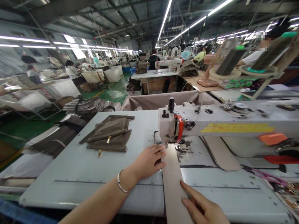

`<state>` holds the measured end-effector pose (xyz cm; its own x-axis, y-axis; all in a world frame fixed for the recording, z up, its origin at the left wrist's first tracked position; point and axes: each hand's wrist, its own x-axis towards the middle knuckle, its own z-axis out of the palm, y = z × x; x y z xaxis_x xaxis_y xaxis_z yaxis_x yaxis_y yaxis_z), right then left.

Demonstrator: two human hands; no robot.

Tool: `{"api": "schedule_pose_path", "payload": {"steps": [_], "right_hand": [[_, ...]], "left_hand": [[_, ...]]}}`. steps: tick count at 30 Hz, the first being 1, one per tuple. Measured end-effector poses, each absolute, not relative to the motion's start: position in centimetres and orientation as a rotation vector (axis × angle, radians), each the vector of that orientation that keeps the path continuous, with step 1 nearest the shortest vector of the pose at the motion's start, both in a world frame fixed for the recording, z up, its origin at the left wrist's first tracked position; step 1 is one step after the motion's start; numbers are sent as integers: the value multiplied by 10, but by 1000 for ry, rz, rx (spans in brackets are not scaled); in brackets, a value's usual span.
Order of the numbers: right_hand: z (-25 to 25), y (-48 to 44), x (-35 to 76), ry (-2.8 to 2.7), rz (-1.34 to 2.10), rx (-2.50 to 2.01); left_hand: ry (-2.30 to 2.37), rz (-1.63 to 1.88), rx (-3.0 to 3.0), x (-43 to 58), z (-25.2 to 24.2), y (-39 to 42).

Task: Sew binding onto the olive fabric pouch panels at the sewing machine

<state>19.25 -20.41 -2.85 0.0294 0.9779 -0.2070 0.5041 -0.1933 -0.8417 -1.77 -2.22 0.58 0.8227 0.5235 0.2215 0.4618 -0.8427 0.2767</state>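
A long pale strip point(174, 183) runs from beneath the sewing machine head point(169, 124) down past the table's front edge. My left hand point(149, 160), a bracelet on its wrist, lies at the strip's left edge close to the needle area, fingers slightly spread. At the strip's right edge, lower down, my right hand point(198, 202) has its index finger and thumb on the strip, apart from each other. Brown fabric pieces with gold zipper pulls point(109, 133) are piled on the table's left side.
Pale rounded panels point(221, 154) rest under the machine arm. Purple-handled scissors point(268, 175) are at the right. Stacked fabric bundles point(58, 133) stand left of the table point(81, 193). Thread cones point(231, 60) rise behind the machine. Several people work farther back.
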Motion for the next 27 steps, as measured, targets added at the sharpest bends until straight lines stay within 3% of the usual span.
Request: {"api": "schedule_pose_path", "payload": {"steps": [15,27], "right_hand": [[-24,-199,189,-1295,1249,-1806],[-27,-199,195,-1507,1166,-1817]], "left_hand": [[785,446,2769,-18,3,-21],[802,465,2732,-16,6,-22]]}}
